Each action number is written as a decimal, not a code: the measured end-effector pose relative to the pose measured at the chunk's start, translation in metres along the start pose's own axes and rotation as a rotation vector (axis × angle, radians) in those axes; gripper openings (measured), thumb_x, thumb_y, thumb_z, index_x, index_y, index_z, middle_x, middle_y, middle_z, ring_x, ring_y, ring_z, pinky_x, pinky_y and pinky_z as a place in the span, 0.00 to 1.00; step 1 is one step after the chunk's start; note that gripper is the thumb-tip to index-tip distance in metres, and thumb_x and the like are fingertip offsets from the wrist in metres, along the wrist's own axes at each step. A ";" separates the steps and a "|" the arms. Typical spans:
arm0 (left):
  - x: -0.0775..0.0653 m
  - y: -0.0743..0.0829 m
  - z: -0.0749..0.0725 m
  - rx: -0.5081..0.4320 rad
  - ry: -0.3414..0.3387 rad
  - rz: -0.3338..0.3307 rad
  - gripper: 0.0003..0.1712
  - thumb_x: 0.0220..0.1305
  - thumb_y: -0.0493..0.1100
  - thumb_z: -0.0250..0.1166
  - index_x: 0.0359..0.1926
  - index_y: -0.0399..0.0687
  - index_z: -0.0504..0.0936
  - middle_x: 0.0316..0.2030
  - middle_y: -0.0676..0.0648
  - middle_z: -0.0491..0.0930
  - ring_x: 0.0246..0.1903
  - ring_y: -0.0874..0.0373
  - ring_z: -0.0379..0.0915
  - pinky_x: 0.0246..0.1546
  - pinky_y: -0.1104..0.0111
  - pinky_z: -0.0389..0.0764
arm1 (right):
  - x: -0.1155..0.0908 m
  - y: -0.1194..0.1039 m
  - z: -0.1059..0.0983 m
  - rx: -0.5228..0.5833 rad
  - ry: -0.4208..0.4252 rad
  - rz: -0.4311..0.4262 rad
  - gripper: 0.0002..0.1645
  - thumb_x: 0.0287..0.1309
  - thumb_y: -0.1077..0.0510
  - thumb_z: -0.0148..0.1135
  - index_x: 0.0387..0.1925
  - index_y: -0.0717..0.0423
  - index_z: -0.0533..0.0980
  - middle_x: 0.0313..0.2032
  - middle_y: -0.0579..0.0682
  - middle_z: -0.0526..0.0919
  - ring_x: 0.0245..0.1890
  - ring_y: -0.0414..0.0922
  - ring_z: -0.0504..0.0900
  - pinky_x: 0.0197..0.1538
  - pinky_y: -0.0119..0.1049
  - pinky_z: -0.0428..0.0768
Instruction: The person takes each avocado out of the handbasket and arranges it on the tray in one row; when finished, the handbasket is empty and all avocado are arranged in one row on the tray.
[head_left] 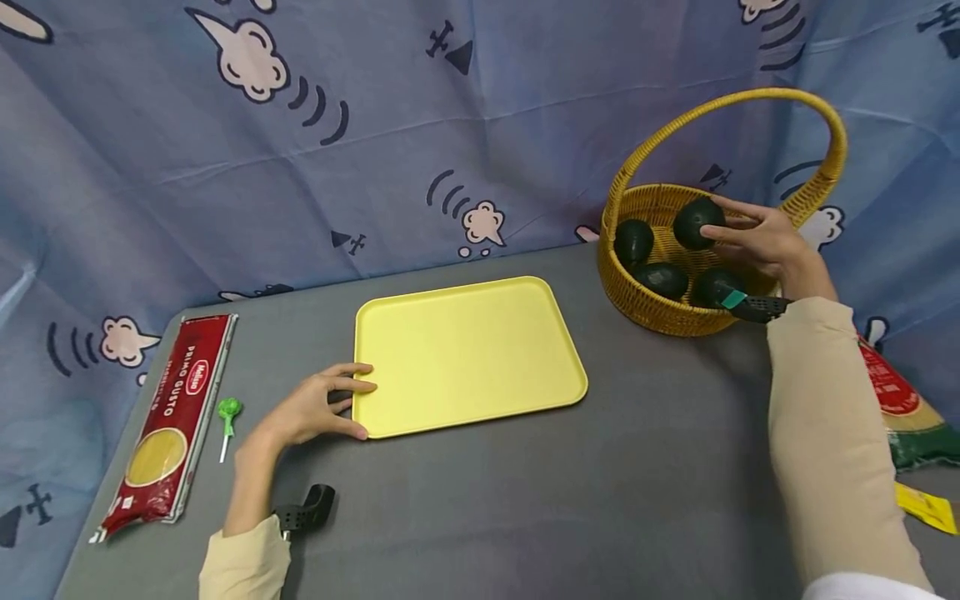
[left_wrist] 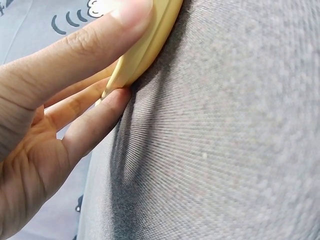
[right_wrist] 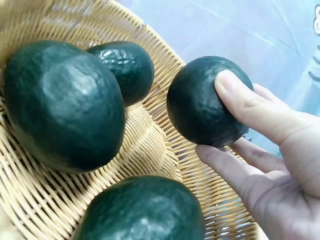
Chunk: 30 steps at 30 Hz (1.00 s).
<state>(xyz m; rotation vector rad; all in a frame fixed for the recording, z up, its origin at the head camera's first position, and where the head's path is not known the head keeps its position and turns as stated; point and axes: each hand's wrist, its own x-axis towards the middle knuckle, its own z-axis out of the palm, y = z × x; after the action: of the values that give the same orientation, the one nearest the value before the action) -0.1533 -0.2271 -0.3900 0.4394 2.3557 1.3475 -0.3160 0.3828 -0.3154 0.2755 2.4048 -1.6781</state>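
Right hand (head_left: 765, 239) with dark green fruit (head_left: 697, 223) at wicker basket (head_left: 663, 319).
Its fingers curl round the fruit; left hand (head_left: 315, 407), fingers parted, pinches yellow tray (head_left: 468, 354) near one corner.

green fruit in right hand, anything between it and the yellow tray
Yes: the basket's left wall and a second fruit inside it lie between the held fruit in the right hand and the yellow tray. Whether the held fruit clears that wall is unclear. Past it, nothing visible blocks the way.
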 end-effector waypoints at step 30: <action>-0.001 0.001 -0.001 0.081 -0.011 0.013 0.38 0.43 0.36 0.79 0.56 0.25 0.76 0.66 0.33 0.59 0.66 0.36 0.56 0.60 0.58 0.74 | -0.093 -0.005 0.050 0.338 -0.163 -0.277 0.39 0.61 0.71 0.59 0.70 0.42 0.63 0.75 0.53 0.39 0.74 0.50 0.39 0.46 0.26 0.84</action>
<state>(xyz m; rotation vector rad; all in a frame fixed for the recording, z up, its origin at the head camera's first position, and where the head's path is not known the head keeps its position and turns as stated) -0.1532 -0.2274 -0.3882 0.4850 2.4089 1.2555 -0.2247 0.3299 -0.3029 -0.1519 2.1116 -2.1354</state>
